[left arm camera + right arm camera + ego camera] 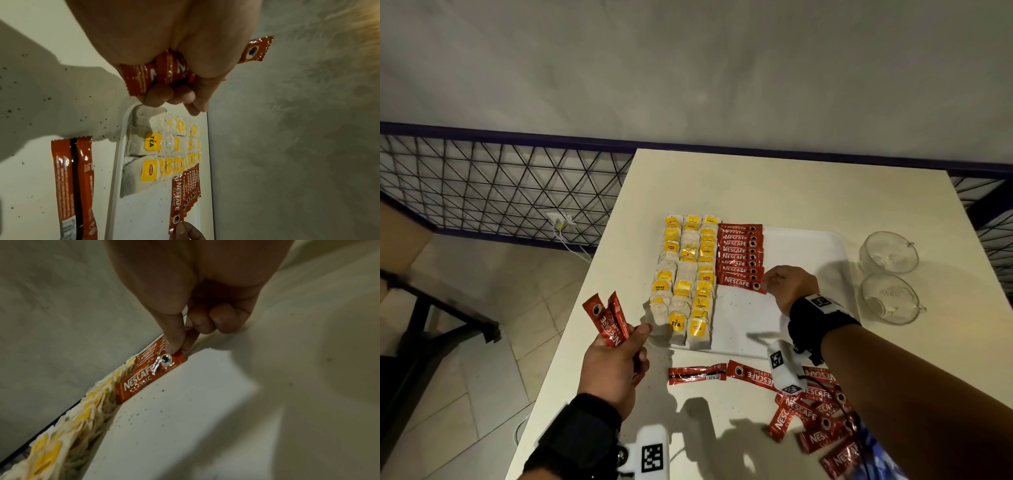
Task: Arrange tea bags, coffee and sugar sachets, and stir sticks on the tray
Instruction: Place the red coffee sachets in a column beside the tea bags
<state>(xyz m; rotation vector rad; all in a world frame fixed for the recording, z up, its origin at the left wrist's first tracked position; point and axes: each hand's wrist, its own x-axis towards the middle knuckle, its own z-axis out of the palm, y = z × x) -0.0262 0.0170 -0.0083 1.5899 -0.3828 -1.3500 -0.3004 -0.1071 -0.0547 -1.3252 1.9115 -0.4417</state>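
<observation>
A white tray lies on the table. Its left part holds three columns of tea bags with yellow tags. Beside them runs a column of red coffee sachets. My right hand pinches the right end of the nearest sachet in that column between thumb and forefinger, flat on the tray. My left hand hovers over the table's left edge and grips two red coffee sachets, which stick up from my fist. No sugar sachets or stir sticks are in view.
Loose red coffee sachets lie on the table in front of the tray, one face down. Two glass cups stand right of the tray. The table's left edge drops to a tiled floor. Dark specks dot the tray.
</observation>
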